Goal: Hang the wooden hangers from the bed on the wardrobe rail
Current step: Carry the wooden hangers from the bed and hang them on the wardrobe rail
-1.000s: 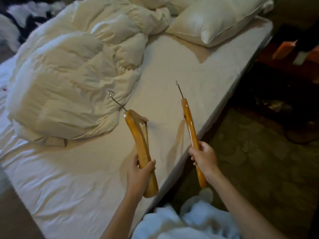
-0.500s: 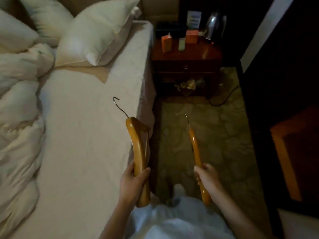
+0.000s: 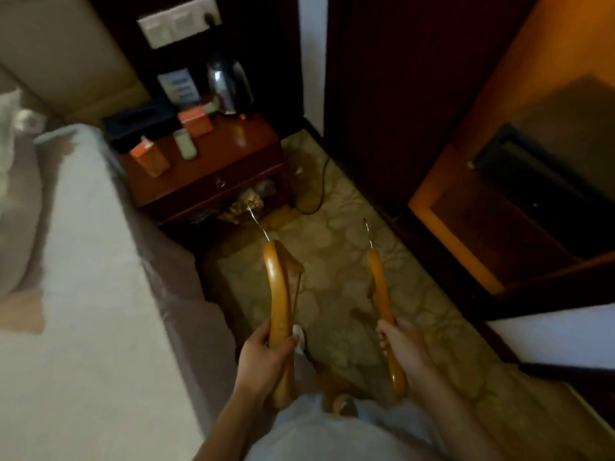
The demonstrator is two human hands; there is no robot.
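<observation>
both hands are busy in the lower middle of the frame, each holding a wooden hanger over the patterned carpet (image 3: 336, 261). the left hand (image 3: 263, 357) wraps its fingers and thumb round the lower part of the thicker hanger (image 3: 277, 294). its curved arm runs up the frame and its wire hook reaches toward the foot of the nightstand (image 3: 233, 151). the right hand (image 3: 404, 347) is curled tight round the slimmer hanger (image 3: 379, 287) near its lower end. this one shows almost edge-on, with its hook also pointing up the frame. the two hangers lie roughly parallel and well apart, and neither touches the bed (image 3: 93, 294).

the bed, under a pale sheet, fills the left side, with a blurred pillow (image 3: 10, 128) at the left edge. the dark wooden nightstand stands in the upper middle. it carries a shiny kettle (image 3: 229, 84), an orange box (image 3: 149, 158) near its front corner, another orange box (image 3: 196, 121) further back, and a small pale object i cannot identify between them. a white switch panel (image 3: 179, 23) sits on the wall above, and a black cord (image 3: 316, 194) loops on the carpet beside the nightstand. an open wooden cabinet (image 3: 466, 207), lit orange, takes up the right side.
</observation>
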